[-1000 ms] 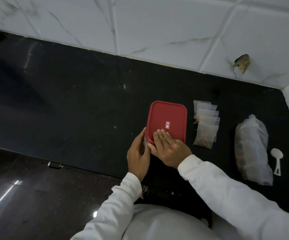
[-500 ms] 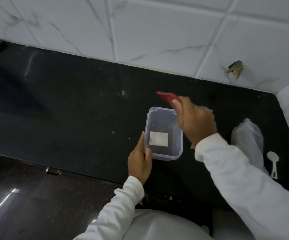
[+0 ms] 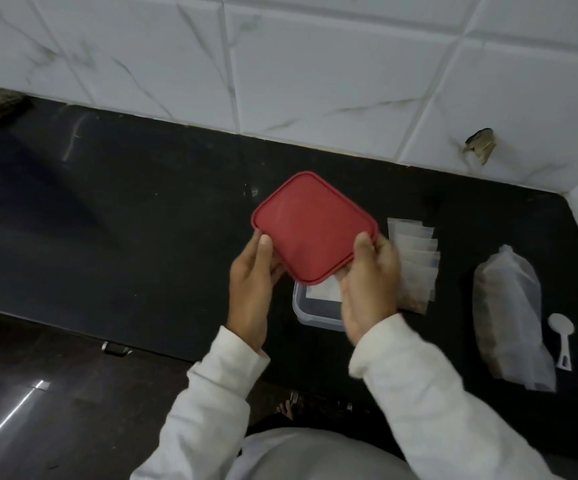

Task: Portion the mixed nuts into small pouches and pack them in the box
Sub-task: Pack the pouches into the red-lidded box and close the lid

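Head view is showing you the black counter (image 3: pixel 142 220) stretching across mid-frame. At right, the bag of mixed nuts (image 3: pixel 509 317) is lying on it. At centre you are holding the red lid (image 3: pixel 315 226) above the clear box (image 3: pixel 312 315), your left hand (image 3: pixel 251 289) and right hand (image 3: pixel 370 289) each pinching an edge. Small pouches (image 3: pixel 417 258) are lying overlapped just right of the box, and a white spoon (image 3: pixel 562 341) is resting at far right.

Place: a kitchen
Table: glossy black stone table (image 3: pixel 135 216)
Wall: white marble-veined glazed tiles (image 3: pixel 315 74)
Below: metal drawer handle (image 3: pixel 116 348)
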Demonstrator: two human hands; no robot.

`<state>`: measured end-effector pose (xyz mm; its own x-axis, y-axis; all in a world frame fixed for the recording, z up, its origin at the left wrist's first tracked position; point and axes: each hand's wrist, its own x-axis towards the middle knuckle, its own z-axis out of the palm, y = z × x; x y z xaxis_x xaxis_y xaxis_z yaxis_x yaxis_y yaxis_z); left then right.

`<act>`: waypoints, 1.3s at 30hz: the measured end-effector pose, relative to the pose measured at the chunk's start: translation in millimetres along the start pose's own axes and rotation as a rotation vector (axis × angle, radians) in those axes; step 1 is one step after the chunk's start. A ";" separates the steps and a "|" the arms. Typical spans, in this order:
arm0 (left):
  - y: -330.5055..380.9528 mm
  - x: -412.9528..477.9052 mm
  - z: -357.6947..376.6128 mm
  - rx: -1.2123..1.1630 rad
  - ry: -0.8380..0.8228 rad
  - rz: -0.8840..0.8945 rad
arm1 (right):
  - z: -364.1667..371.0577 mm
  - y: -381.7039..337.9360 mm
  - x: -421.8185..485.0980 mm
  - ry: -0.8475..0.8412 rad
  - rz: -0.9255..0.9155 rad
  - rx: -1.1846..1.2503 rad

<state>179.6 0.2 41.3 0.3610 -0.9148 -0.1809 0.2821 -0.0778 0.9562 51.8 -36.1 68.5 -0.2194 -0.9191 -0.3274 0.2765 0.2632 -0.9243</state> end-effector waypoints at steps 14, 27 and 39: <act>-20.0 67.7 -122.0 0.480 0.168 -0.212 | 50.8 81.5 -15.9 -0.492 0.036 -0.835; -46.3 87.8 -111.1 0.797 0.200 -0.229 | 70.1 108.5 0.2 -0.355 0.266 -0.743; -61.0 84.2 -124.8 0.403 0.267 -0.378 | 72.3 113.0 -3.7 -0.355 0.201 -0.831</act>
<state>303.7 -22.6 -61.0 0.5269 -0.6679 -0.5256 0.0941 -0.5688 0.8171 151.5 -24.1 -20.6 0.0974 -0.8332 -0.5443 -0.5120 0.4270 -0.7453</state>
